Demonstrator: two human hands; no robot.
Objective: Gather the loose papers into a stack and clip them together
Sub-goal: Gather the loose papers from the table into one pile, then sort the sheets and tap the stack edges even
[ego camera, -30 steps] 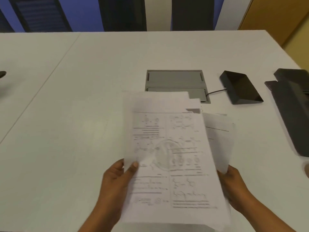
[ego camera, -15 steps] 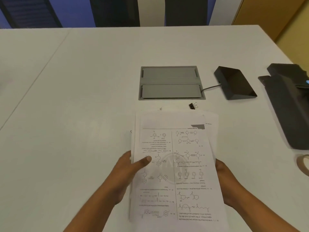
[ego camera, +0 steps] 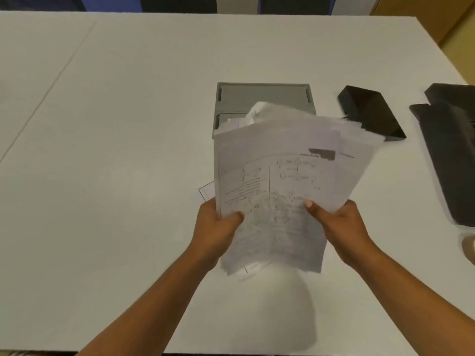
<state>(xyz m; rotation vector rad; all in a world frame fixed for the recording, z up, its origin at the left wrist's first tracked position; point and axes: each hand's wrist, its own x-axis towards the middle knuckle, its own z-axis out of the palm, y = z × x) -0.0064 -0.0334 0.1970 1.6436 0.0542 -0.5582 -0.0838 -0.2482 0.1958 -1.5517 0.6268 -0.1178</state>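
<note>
A bundle of several white printed papers [ego camera: 282, 181] is lifted off the white table [ego camera: 128, 124], tilted up toward me and fanned out unevenly at its far right corner. My left hand [ego camera: 216, 227] grips its left edge with the thumb on top. My right hand [ego camera: 339, 224] grips its right edge the same way. One sheet's corner [ego camera: 207, 192] pokes out at the left beneath the bundle. The black binder clip seen earlier is hidden behind the papers.
A grey cable hatch [ego camera: 264, 93] sits flush in the table behind the papers. A black wedge-shaped box [ego camera: 372, 111] with a cable lies to the right, a larger black device [ego camera: 452, 150] further right, and a tape roll [ego camera: 469, 246] at the right edge.
The papers lay nearly flat under both hands half a second ago; now they are lifted and tilted upright, covering the binder clip. My right thumb has come onto the top sheet.
</note>
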